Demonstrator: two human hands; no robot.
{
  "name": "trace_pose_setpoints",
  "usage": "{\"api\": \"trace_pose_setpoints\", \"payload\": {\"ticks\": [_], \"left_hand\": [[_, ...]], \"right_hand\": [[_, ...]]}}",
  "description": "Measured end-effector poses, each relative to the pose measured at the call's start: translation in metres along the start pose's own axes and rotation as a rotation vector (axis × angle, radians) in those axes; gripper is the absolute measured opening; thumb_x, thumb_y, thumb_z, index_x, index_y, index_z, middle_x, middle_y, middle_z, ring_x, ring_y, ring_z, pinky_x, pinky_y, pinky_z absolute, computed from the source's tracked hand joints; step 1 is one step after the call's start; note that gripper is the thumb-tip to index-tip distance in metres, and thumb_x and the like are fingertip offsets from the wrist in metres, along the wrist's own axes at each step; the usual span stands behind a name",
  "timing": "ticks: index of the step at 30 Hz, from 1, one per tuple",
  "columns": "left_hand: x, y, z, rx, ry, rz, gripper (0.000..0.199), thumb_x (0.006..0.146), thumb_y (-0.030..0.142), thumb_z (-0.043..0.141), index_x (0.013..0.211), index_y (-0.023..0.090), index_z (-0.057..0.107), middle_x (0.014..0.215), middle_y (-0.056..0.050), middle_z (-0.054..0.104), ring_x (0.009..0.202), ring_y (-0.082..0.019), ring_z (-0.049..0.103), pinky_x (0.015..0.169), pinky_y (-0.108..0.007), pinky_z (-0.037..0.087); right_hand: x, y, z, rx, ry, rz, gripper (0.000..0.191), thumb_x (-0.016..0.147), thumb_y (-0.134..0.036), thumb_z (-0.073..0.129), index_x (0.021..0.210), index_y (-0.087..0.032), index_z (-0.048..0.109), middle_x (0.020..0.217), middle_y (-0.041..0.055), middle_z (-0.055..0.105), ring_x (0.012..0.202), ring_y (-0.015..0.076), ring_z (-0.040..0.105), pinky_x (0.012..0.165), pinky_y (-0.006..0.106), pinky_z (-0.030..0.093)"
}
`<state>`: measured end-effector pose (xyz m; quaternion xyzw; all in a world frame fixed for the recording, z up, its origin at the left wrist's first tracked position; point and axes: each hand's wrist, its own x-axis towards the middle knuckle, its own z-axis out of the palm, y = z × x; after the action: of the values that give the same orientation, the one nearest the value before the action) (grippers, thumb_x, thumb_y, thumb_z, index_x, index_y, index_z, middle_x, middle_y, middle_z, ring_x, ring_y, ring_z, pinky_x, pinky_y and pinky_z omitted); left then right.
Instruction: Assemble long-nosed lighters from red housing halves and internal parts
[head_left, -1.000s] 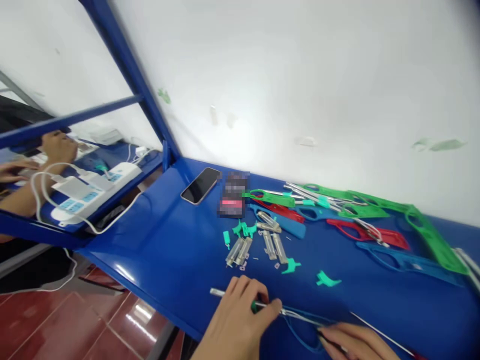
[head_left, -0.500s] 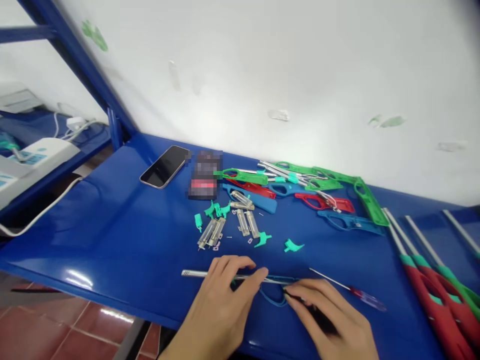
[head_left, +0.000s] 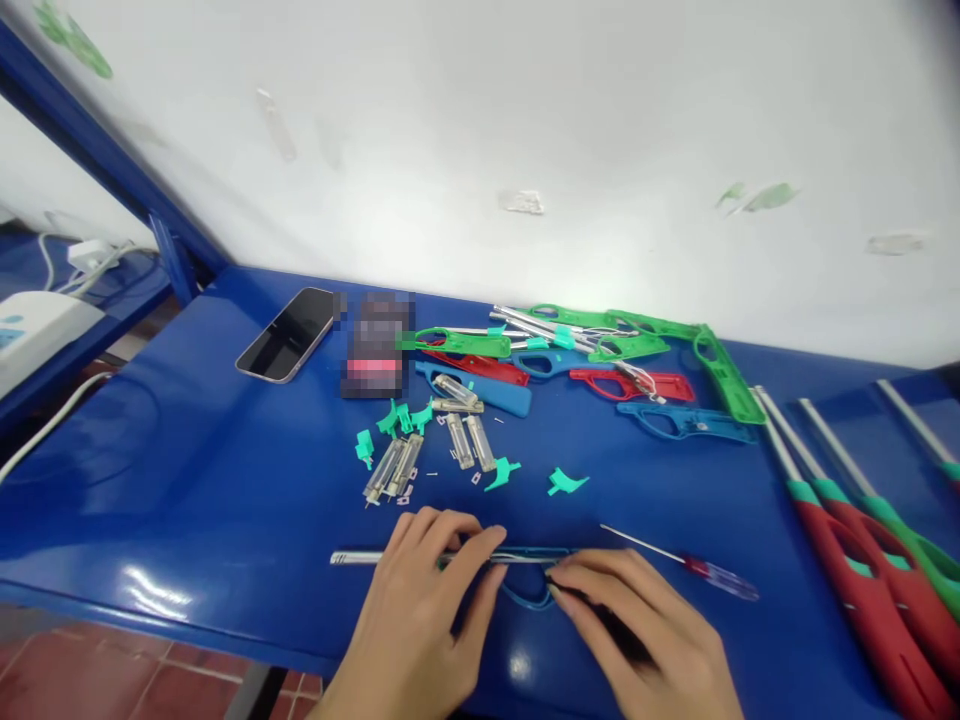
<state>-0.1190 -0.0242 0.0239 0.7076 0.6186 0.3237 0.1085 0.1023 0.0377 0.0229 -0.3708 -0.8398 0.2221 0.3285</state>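
My left hand [head_left: 431, 600] is closed around the front of a blue gas lighter casing [head_left: 534, 600], where a silver metal tube [head_left: 356, 558] sticks out to the left. The casing lies near the table's front edge, with its trigger loop towards me. My right hand [head_left: 645, 625] pinches the casing's handle end, thumb and fingers together; anything small between them is hidden. A screwdriver [head_left: 697, 567] with a clear red and purple handle lies right of the casing. Beyond my hands are a teal trigger [head_left: 566, 482] and a second teal trigger [head_left: 502, 473].
Clear fuel tanks [head_left: 405, 463], teal parts and tiny metal bits lie mid-table. Green, red and blue casing halves [head_left: 660, 385] and metal tubes are heaped along the wall. Assembled red lighters [head_left: 847, 570] lie at right. A phone [head_left: 289, 335] and a blurred dark packet [head_left: 375, 345] lie back left.
The view has shifted, so the table's contents appear farther left. Both hands keep their hold on the blue lighter casing, with the fingers only slightly shifted.
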Motion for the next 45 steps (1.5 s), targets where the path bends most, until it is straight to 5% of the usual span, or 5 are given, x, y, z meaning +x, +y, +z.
{"api": "trace_pose_setpoints", "payload": {"ticks": [20, 30, 41, 45], "left_hand": [[0.004, -0.001, 0.0, -0.078, -0.083, 0.022, 0.023, 0.103, 0.003, 0.048, 0.102, 0.023, 0.059, 0.103, -0.002, 0.067, 0.089, -0.02, 0.058, 0.082, -0.037, 0.045], [0.002, -0.005, 0.002, -0.061, -0.086, 0.065, 0.031, 0.102, 0.0, 0.051, 0.119, 0.023, 0.063, 0.109, -0.005, 0.065, 0.095, -0.021, 0.059, 0.084, -0.037, 0.048], [0.001, -0.007, 0.003, -0.08, -0.073, 0.091, 0.028, 0.102, -0.001, 0.053, 0.117, 0.021, 0.063, 0.109, -0.005, 0.065, 0.095, -0.02, 0.058, 0.085, -0.037, 0.047], [0.001, -0.007, 0.003, -0.087, -0.073, 0.087, 0.028, 0.102, -0.001, 0.053, 0.117, 0.02, 0.063, 0.11, -0.006, 0.064, 0.096, -0.02, 0.057, 0.086, -0.037, 0.046]], "right_hand": [[-0.005, 0.003, 0.0, 0.006, 0.022, -0.072, 0.017, 0.103, -0.016, 0.065, 0.113, -0.024, 0.076, 0.104, 0.0015, 0.084, 0.09, 0.0181, 0.081, 0.088, 0.029, 0.066], [-0.01, 0.004, -0.006, -0.006, 0.009, -0.129, 0.028, 0.102, -0.005, 0.061, 0.12, -0.021, 0.074, 0.112, 0.0044, 0.083, 0.098, 0.0184, 0.079, 0.089, 0.031, 0.067], [-0.006, 0.001, -0.008, 0.022, 0.022, -0.162, 0.024, 0.104, -0.005, 0.059, 0.105, -0.02, 0.077, 0.108, 0.0057, 0.083, 0.097, 0.0182, 0.077, 0.085, 0.031, 0.065], [-0.009, 0.003, -0.004, 0.032, -0.012, -0.103, 0.024, 0.103, -0.005, 0.061, 0.112, -0.022, 0.076, 0.111, 0.0037, 0.081, 0.102, 0.0169, 0.074, 0.092, 0.029, 0.062]]}}
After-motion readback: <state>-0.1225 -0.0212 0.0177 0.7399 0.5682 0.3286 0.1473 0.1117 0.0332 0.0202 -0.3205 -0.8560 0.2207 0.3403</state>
